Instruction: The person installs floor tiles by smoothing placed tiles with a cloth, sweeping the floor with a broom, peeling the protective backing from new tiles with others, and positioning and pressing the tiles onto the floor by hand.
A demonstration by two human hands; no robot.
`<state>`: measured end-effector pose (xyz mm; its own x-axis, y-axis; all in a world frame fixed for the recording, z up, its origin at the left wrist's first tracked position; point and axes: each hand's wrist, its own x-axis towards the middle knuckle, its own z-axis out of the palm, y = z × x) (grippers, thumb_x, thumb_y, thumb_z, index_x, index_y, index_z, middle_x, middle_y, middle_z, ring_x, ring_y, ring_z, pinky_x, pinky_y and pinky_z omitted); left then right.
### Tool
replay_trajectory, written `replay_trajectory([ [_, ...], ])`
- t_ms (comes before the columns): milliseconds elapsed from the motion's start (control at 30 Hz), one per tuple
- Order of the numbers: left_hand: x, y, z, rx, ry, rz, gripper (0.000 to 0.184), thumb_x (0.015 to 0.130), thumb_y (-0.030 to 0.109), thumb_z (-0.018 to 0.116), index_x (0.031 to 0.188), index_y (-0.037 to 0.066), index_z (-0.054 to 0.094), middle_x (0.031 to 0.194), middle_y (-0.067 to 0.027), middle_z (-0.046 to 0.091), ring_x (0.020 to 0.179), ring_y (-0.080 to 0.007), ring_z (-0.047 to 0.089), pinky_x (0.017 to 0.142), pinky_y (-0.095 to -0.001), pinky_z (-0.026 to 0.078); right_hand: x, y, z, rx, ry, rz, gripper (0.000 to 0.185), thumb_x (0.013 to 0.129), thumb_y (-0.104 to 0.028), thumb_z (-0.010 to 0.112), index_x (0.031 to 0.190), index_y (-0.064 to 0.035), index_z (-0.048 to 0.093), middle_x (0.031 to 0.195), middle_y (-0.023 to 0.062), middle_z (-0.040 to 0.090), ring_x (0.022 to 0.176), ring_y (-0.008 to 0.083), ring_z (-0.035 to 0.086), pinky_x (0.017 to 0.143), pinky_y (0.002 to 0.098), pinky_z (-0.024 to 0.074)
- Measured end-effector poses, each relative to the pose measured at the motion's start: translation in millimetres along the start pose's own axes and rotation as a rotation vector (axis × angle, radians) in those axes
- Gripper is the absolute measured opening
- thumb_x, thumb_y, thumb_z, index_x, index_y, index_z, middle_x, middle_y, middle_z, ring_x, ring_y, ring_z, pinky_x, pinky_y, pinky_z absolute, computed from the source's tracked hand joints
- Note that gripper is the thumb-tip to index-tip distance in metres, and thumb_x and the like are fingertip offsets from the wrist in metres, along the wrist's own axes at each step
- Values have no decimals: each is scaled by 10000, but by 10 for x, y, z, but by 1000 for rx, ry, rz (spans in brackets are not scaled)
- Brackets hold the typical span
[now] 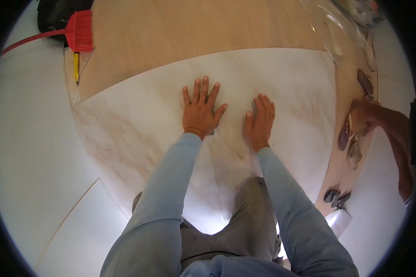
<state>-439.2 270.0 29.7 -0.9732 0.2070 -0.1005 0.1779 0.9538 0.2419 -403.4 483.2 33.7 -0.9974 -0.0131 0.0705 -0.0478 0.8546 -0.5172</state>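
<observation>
The left hand (pixel 200 111) is laid palm down with its fingers spread wide and its thumb held out to the right. A few small dark green bits are seen at the edge of its palm; what they are, and whether anything is pressed under the palm, cannot be told. The right hand (pixel 260 122) is held just to the right, palm down, its fingers nearly together and its thumb parted from them; nothing is seen gripped by it, and whether the sheet is touched by its whole palm cannot be told.

Beneath both hands is spread the sheet (pixel 300 106), white with brownish marbled streaks, its middle covered by the hands. A faint straight line is shown on it, running from near the left hand towards the near side, where it is flanked by the person's trousers (pixel 254 203).

The tan board (pixel 171 27) is left uncovered along the far side and in a strip at the right. At far left, a red broom (pixel 81 32) is placed in front of a black bag (pixel 53 11), with a yellow tool (pixel 76 67) just nearer. At far right, clear plastic (pixel 337 27) is bunched. On the right, sandals (pixel 365 82) and another person's bare legs (pixel 386 115) are seen.
</observation>
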Motion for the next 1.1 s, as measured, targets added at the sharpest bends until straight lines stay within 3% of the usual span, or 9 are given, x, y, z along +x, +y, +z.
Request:
replay_trajectory([
  [233,438,-71,-72,30,-20,-83,704,1053,598,414,1635,206,350,1737,-109,196,1603,-333,148,1277,-613,46,47,121,-16,32,-23,9,467,1044,-320,491,1387,-7,531,1563,186,455,1504,379,345,1265,582,169],
  [667,1162,-458,-145,123,165,-263,666,1069,535,410,1630,182,348,1732,-124,207,1594,-352,172,1283,-586,66,30,148,7,81,34,12,432,1053,-325,510,1374,-36,535,1543,188,487,1472,392,406,1247,590,230],
  [767,1263,-548,-103,84,240,-288,672,1073,559,376,1628,181,345,1711,-134,258,1580,-336,209,1261,-585,133,33,180,22,83,15,11,440,1053,-339,518,1381,-46,531,1548,179,484,1468,394,411,1246,588,238],
  [867,1427,-659,-180,-29,331,-433,616,1073,505,429,1573,145,415,1656,-129,358,1510,-347,323,1193,-564,240,20,176,49,69,50,9,451,1049,-351,527,1381,-45,533,1546,173,486,1466,395,412,1246,586,243],
  [967,1637,-757,-316,-52,520,-657,513,1065,442,485,1440,97,552,1384,-149,626,1258,-341,576,1038,-529,401,-12,194,32,106,57,5,463,1046,-355,532,1383,-39,532,1537,177,491,1469,393,406,1247,585,245],
  [1067,1458,-741,-340,-394,607,-541,398,1058,373,529,1308,90,653,1016,-147,739,945,-328,689,856,-491,492,5,159,-4,115,40,17,471,1042,-353,535,1386,-32,532,1542,179,483,1478,391,389,1250,584,240],
  [1100,1350,-693,-326,-374,574,-545,371,1053,354,542,1287,95,668,946,-140,732,883,-323,687,816,-487,497,4,155,-7,107,38,24,471,1042,-349,535,1387,-28,531,1546,180,478,1482,391,383,1251,581,239],
])
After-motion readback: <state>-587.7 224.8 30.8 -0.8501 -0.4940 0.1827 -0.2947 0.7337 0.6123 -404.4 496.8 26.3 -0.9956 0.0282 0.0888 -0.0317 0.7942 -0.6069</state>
